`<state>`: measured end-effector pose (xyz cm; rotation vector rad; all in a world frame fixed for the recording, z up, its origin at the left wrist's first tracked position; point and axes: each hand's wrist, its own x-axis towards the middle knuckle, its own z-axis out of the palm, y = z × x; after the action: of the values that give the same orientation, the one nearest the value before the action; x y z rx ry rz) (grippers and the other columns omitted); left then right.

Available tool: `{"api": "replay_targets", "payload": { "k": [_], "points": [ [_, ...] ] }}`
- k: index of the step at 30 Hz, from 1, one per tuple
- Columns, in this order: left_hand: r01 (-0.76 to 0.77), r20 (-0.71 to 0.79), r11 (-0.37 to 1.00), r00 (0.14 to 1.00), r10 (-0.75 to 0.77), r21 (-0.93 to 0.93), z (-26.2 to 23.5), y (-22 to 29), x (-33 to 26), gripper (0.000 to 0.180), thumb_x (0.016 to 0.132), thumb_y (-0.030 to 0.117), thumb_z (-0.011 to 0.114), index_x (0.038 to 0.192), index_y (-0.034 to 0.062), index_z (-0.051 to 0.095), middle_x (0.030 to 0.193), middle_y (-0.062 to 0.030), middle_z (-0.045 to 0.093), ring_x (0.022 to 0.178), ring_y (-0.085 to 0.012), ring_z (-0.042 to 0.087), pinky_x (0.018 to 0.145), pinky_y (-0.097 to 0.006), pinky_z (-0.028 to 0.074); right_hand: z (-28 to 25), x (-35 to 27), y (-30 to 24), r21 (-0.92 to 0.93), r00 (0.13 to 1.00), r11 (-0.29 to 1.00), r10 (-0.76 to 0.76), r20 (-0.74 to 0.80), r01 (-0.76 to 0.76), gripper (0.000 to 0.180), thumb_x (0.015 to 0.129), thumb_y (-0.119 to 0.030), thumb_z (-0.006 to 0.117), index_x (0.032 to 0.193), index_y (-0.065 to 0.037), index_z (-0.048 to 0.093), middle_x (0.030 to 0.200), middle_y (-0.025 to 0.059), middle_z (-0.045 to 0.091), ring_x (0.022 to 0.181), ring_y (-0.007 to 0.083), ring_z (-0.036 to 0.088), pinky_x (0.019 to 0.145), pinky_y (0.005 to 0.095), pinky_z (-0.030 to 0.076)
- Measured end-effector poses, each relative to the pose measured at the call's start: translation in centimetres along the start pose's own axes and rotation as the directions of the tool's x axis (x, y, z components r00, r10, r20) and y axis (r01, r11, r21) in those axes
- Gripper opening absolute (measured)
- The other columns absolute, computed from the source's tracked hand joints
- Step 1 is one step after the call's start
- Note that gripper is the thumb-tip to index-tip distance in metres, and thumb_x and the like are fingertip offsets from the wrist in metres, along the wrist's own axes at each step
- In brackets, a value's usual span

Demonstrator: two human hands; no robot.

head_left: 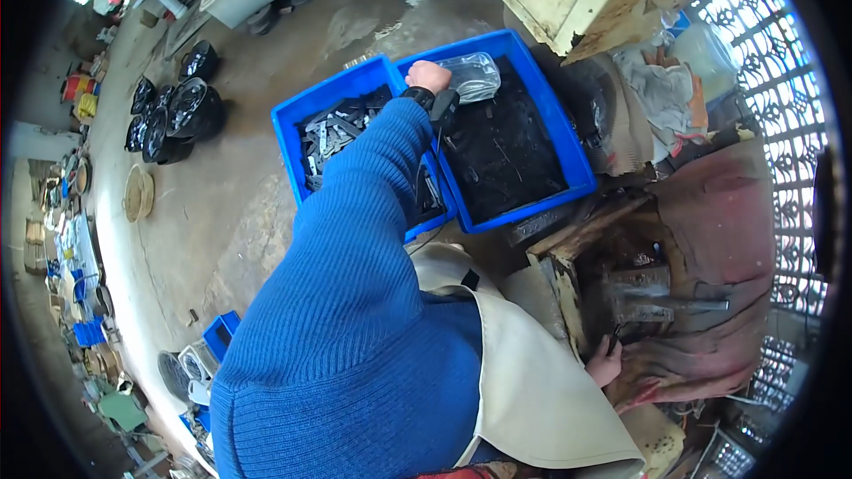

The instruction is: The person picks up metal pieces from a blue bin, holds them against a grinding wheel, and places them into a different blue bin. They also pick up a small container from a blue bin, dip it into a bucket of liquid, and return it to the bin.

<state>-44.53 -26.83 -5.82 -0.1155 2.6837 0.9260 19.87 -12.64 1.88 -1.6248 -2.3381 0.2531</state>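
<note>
My left arm, in a blue knitted sleeve, reaches over two blue bins. My left hand [429, 77] is closed at the near end of a clear plastic container [473, 77], which lies over the far part of the right bin [535, 210]; the fingertips are hidden. A black band and a dark corded object [444, 109] are at that wrist. My right hand [604, 364] is low on the right, pinching a small dark piece [615, 335] beside the metal block [641, 284] of a grimy machine. The left bin [286, 129] holds many flat grey and black metal pieces.
A reddish-brown cloth [714, 275] drapes the machine's right side. A worn cream cabinet [586, 0] juts in above the right bin. Black tubs [186, 111] and a round basket [138, 193] stand on the floor at left. A beige apron [532, 381] covers my lap.
</note>
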Motion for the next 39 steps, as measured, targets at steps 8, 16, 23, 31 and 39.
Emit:
{"api": "replay_targets", "payload": {
  "k": [8, 16, 23, 31, 39],
  "points": [
    [-0.145, 0.057, 0.941, 0.989, 0.134, 0.306, 3.3, -1.8, 7.0, 0.043, 0.077, 0.031, 0.068, 0.11, 0.003, 0.068, 0.114, -0.02, 0.064, 0.111, -0.0333, 0.06, 0.091, -0.04, 0.048, 0.8, 0.4, -0.1, 0.068, 0.998, 0.996, 0.06, -0.016, -0.058, 0.023, 0.09, -0.02, 0.064, 0.099, 0.001, 0.066, 0.085, 0.0215, 0.067, 0.071, 0.0337, 0.064, 0.066, 0.0387, 0.05],
    [-0.688, 0.671, 0.676, 0.373, 0.641, -0.263, 3.0, -5.6, 11.4, 0.018, 0.081, 0.02, 0.067, 0.09, 0.0066, 0.074, 0.096, -0.0127, 0.069, 0.095, -0.0256, 0.065, 0.079, -0.034, 0.049, 1.1, 1.6, 0.3, 0.086, 0.999, 0.996, 0.033, -0.025, -0.031, 0.02, 0.092, -0.021, 0.061, 0.1, -0.003, 0.065, 0.081, 0.0181, 0.066, 0.066, 0.0263, 0.059, 0.067, 0.0351, 0.048],
    [-0.493, 0.562, 0.867, 0.738, 0.373, 0.07, 2.9, -4.6, 7.9, 0.019, 0.076, 0.019, 0.072, 0.087, 0.0032, 0.074, 0.082, -0.0121, 0.07, 0.08, -0.0176, 0.066, 0.073, -0.031, 0.049, 1.1, 1.8, -0.5, 0.099, 0.999, 0.994, 0.04, 0.024, -0.042, 0.021, 0.092, -0.022, 0.061, 0.1, -0.003, 0.065, 0.082, 0.0188, 0.066, 0.067, 0.027, 0.059, 0.067, 0.0354, 0.048],
    [-0.276, 0.511, 0.954, 0.807, 0.295, -0.115, -0.3, -2.3, 0.7, 0.032, 0.074, 0.026, 0.078, 0.094, 0.0017, 0.072, 0.083, -0.0082, 0.069, 0.074, -0.017, 0.064, 0.07, -0.031, 0.049, 0.4, 0.6, -1.8, 0.099, 1.0, 0.995, 0.0, 0.019, -0.002, 0.025, 0.091, -0.022, 0.062, 0.099, 0.002, 0.065, 0.084, 0.022, 0.066, 0.071, 0.034, 0.062, 0.066, 0.0398, 0.048],
    [-0.176, 0.32, 0.802, 0.852, 0.414, -0.571, -8.9, -5.4, -1.0, 0.033, 0.083, 0.012, 0.071, 0.113, -0.0015, 0.065, 0.1, -0.0077, 0.068, 0.093, -0.0172, 0.061, 0.085, -0.031, 0.047, 0.8, 0.2, 0.2, -0.035, 0.999, 0.999, -0.017, 0.042, 0.018, 0.031, 0.091, -0.027, 0.063, 0.101, 0.003, 0.065, 0.086, 0.0246, 0.066, 0.071, 0.0382, 0.062, 0.065, 0.0406, 0.048]
  ]
}}
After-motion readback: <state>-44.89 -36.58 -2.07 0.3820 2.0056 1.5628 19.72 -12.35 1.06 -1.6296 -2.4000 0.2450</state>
